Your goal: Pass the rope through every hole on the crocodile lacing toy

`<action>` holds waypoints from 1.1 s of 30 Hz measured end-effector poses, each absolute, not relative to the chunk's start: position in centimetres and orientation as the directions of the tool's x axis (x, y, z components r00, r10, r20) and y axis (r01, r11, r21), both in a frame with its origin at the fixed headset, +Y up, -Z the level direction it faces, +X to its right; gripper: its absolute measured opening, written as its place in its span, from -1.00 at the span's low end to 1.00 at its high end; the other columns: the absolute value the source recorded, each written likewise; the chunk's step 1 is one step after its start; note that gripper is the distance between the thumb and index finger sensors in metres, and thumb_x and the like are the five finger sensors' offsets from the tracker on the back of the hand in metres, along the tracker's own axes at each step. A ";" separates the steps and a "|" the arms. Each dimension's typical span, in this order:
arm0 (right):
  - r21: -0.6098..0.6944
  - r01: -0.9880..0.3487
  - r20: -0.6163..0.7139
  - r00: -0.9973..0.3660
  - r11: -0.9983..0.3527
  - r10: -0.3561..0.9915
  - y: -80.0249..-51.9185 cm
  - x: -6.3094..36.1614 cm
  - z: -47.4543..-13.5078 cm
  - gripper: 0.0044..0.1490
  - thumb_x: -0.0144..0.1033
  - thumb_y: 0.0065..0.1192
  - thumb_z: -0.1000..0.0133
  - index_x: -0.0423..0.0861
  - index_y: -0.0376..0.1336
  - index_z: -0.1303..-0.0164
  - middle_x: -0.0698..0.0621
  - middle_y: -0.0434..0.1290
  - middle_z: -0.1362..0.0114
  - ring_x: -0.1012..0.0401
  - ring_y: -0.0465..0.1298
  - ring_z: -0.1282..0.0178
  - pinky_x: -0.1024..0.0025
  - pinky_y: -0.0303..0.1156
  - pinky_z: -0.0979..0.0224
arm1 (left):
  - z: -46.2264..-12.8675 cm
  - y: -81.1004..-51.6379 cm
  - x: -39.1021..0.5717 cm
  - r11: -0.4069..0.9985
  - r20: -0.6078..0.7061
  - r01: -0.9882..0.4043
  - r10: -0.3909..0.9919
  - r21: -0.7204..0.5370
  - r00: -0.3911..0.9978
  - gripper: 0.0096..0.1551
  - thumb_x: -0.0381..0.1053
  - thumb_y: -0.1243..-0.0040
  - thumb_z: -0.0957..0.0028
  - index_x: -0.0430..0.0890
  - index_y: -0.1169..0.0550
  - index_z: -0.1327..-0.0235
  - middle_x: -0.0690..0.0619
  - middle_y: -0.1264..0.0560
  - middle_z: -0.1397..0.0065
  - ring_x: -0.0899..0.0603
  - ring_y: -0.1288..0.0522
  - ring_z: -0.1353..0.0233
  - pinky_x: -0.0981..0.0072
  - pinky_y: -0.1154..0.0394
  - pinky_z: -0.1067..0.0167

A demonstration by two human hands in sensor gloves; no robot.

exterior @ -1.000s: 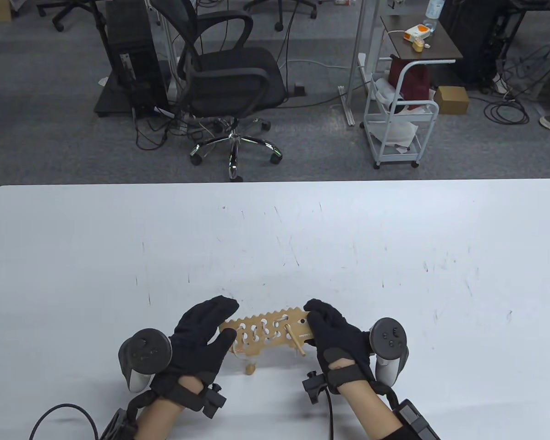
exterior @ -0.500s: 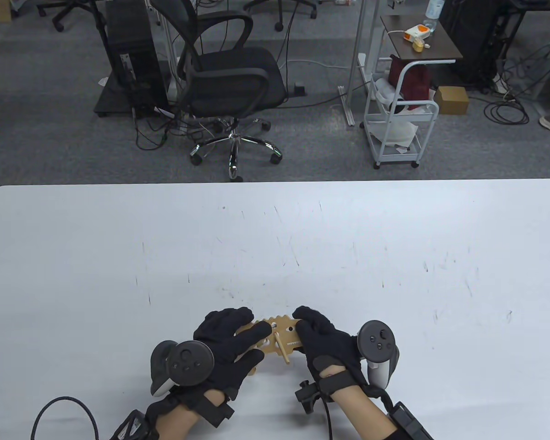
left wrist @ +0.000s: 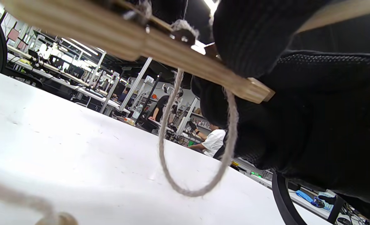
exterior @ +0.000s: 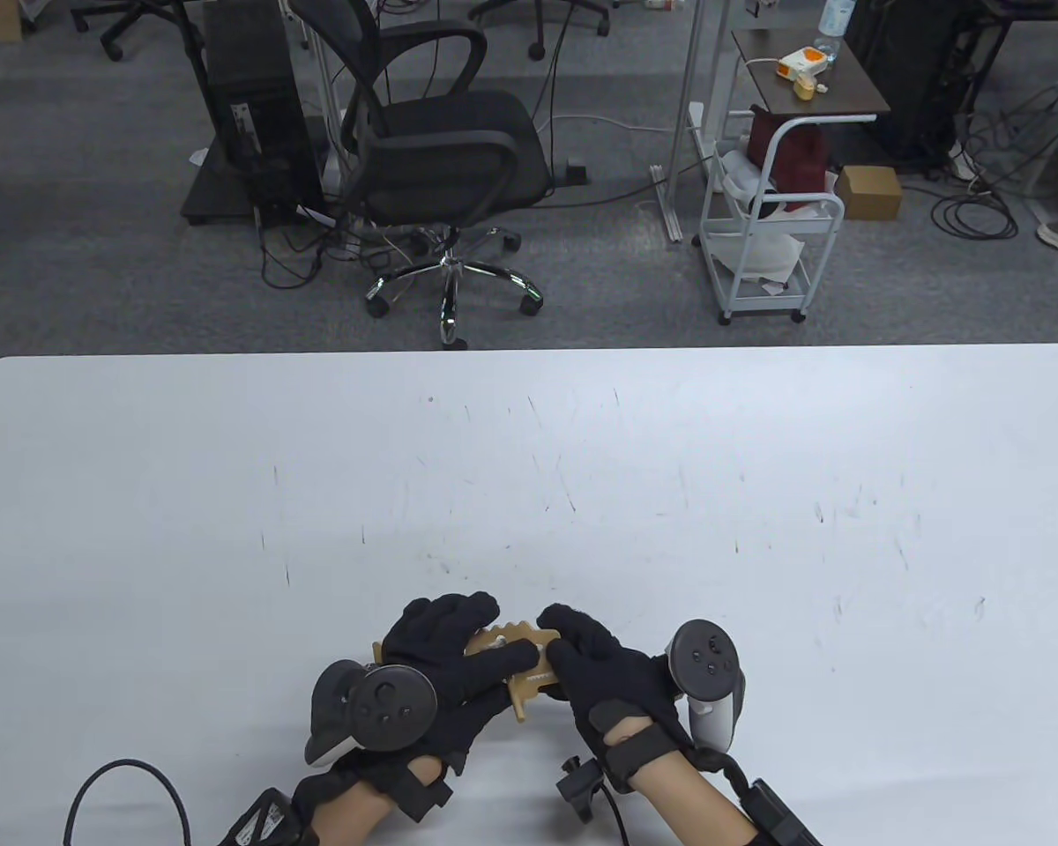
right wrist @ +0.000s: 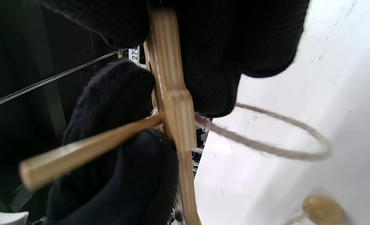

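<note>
The wooden crocodile board (exterior: 516, 633) is held just above the table's near edge, mostly covered by both gloves. My left hand (exterior: 480, 652) curls over its left part, and my right hand (exterior: 573, 648) grips its right end. The right wrist view shows the board (right wrist: 175, 103) edge-on with the wooden needle (right wrist: 78, 153) poking through a hole. Gloved fingertips (right wrist: 119, 93) press around the needle, and I cannot tell whose they are. A rope loop (left wrist: 197, 190) hangs under the board (left wrist: 185, 59) and appears again in the right wrist view as the loop (right wrist: 297, 153). The rope's bead (right wrist: 322, 209) lies on the table.
The white table (exterior: 529, 458) stretches far ahead and to both sides of the hands. A black cable (exterior: 123, 775) curves at the near left edge. Beyond the table stand an office chair (exterior: 441, 150) and a white cart (exterior: 767, 229).
Both hands have drawn together, moving left and nearer. My left hand has slid over the board, hiding the laced holes, the needle and the bead in the table view.
</note>
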State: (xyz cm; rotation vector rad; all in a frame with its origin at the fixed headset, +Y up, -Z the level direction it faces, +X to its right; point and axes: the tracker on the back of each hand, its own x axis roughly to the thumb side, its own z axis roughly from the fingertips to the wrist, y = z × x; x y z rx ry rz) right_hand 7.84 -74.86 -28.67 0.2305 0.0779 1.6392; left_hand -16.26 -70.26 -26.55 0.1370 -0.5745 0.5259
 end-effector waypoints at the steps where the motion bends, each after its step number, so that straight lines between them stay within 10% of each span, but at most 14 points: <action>1: 0.193 -0.978 0.100 -0.062 -0.081 0.993 -74.9 7.8 -28.7 -0.29 -0.26 0.21 -0.09 -0.37 0.17 -0.34 -0.19 0.58 -0.21 -0.01 0.70 -0.02 0.15 0.56 -0.07 | -26.5 -70.2 -16.3 0.859 0.551 -0.512 0.436 -0.019 0.712 -0.44 0.12 -0.44 0.10 0.47 -0.59 -0.20 0.00 -0.21 -0.65 -0.29 -0.08 -0.63 -0.29 0.10 -0.54; 33: 0.094 -0.991 0.065 -0.084 -0.090 0.994 -75.1 10.0 -29.7 -0.30 -0.27 0.24 -0.09 -0.35 0.17 -0.35 -0.19 0.58 -0.22 -0.02 0.69 -0.04 0.14 0.55 -0.09 | -27.6 -70.0 -19.3 0.811 0.491 -0.580 0.475 0.079 0.730 -0.52 0.10 -0.40 0.08 0.39 -0.63 -0.15 -0.02 -0.33 -0.59 -0.28 -0.19 -0.60 -0.30 0.04 -0.54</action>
